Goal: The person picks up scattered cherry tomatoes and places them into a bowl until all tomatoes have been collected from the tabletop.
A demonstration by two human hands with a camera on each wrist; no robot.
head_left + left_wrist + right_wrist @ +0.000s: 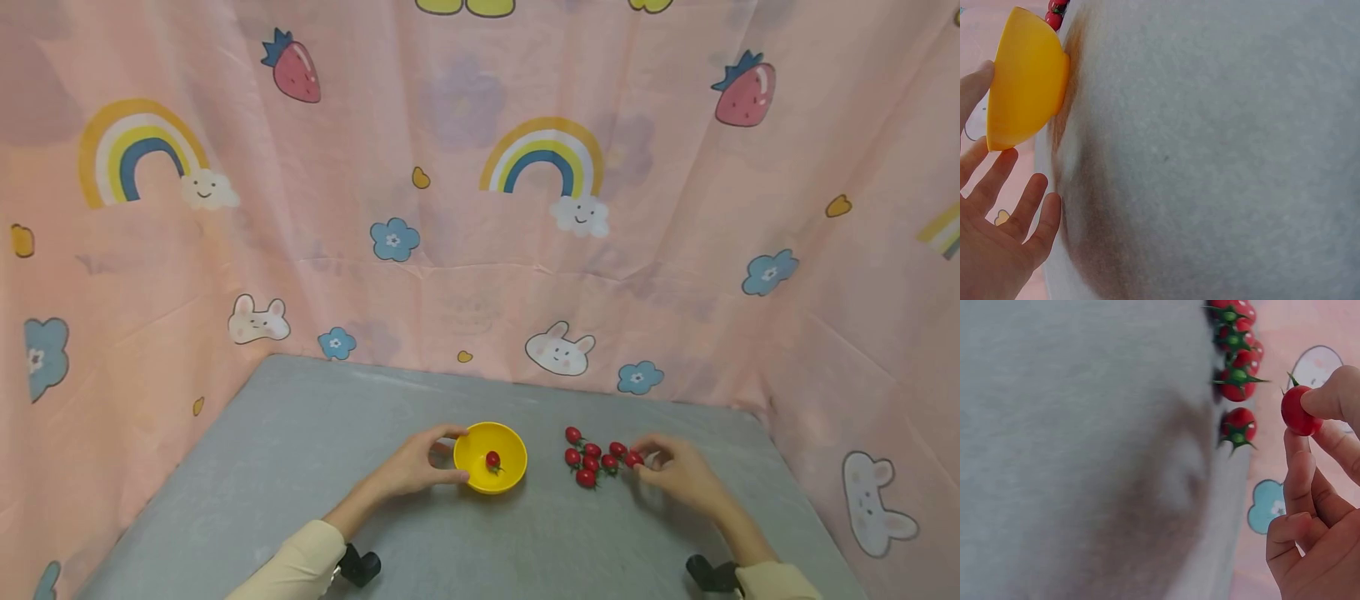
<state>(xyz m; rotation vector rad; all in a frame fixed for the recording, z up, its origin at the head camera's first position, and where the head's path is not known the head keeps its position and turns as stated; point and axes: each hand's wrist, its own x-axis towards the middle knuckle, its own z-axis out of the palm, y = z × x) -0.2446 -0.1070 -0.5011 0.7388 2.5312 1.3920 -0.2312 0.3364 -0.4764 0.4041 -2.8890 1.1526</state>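
A yellow bowl (467,483) stands on the table with one cherry tomato (492,459) inside, green stem showing. From the left, my left hand (412,462) holds the bowl's side between thumb and fingers. The left wrist view shows fingertips right at the rim of the bowl (1029,81), with the other fingers spread. My right hand (678,475) pinches a red cherry tomato (633,459) between thumb and fingers. In the right wrist view this tomato (1298,411) appears apart from the group. Several more cherry tomatoes (591,464) lie in a loose cluster between bowl and right hand.
The grey table (337,417) runs back to a pink patterned curtain (450,275), which also hangs along both sides. Dark wrist mounts (360,567) sit at the cuffs of the light sleeves (300,562).
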